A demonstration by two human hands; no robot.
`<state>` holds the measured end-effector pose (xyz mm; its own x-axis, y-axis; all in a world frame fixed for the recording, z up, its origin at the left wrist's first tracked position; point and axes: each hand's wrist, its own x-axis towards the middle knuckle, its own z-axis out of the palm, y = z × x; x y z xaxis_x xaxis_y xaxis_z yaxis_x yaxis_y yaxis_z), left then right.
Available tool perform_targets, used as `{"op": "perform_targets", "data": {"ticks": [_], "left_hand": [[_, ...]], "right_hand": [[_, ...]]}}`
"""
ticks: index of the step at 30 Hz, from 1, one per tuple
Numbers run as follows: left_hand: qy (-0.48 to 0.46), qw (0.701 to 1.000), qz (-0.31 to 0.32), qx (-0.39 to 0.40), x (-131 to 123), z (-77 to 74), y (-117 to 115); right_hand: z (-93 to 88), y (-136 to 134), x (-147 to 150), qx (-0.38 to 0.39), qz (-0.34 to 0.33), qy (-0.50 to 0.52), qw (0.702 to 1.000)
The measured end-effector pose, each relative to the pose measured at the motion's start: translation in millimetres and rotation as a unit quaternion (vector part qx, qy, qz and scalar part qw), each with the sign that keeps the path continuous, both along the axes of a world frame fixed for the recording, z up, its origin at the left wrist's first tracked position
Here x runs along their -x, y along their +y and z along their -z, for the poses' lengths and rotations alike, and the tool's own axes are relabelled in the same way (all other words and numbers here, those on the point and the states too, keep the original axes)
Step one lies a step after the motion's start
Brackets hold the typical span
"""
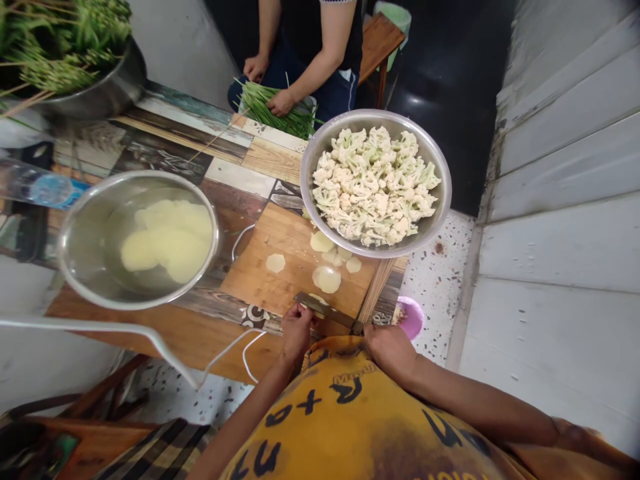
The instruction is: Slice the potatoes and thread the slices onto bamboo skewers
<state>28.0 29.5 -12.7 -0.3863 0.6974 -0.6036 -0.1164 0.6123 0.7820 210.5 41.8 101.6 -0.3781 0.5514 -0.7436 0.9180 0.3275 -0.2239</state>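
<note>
My right hand (pixel 393 345) is closed round the handle of a knife (pixel 330 312), whose dark blade points left over the near edge of a wooden cutting board (pixel 255 273). By the blade's tip, my left hand (pixel 297 327) has its fingers drawn together; whatever they hold is hidden. A pale piece shows partly beside the blade. Farther up the board lie thin potato slices (pixel 330 280), a lone slice (pixel 275 263) to the left, and several more close to the large bowl. Peeled potatoes (pixel 167 240) sit in water in a steel pot (pixel 65 250) on the left.
Cauliflower florets (pixel 377 187) fill a wide metal bowl (pixel 445 180) overlapping the board's far right corner. Across the table a person handles long green stalks (pixel 275 107). Skewered greens (pixel 75 40), a plastic bottle (pixel 45 187), a white cable (pixel 150 333) and a pink bowl (pixel 413 319) surround the workspace.
</note>
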Motion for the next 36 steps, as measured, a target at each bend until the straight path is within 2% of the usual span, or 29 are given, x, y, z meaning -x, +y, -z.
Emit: {"op": "perform_targets", "data": {"ticks": [5, 7, 12, 18, 23, 31, 33, 36], "left_hand": [[0.01, 1.0, 0.01, 0.014, -1, -6.1, 2], [0.014, 1.0, 0.016, 0.015, -1, -6.2, 1], [0.011, 1.0, 0.008, -0.003, 1, 0.7, -2], [0.009, 1.0, 0.002, -0.003, 2, 8.4, -5], [0.001, 1.0, 0.008, -0.006, 2, 7.8, -5], [0.005, 1.0, 0.022, -0.006, 1, 2.8, -2], [0.001, 1.0, 0.025, -0.004, 1, 2.8, -3], [-0.004, 0.999, 0.031, -0.009, 3, 5.4, -4]], "right_hand": [[22.7, 11, 13, -0.019, 0.001, 0.003, 1.0], [26.5, 15, 16, -0.026, 0.002, 0.009, 1.0], [12.6, 9, 9, -0.036, 0.005, 0.025, 0.999], [-3.1, -4, -4, -0.015, -0.015, 0.016, 1.0], [1.1, -4, -4, -0.018, -0.013, 0.009, 1.0], [31.2, 18, 20, -0.05, -0.002, 0.026, 0.998], [31.0, 19, 20, -0.06, 0.002, 0.039, 0.997], [20.2, 13, 14, -0.061, -0.008, 0.051, 0.997]]}}
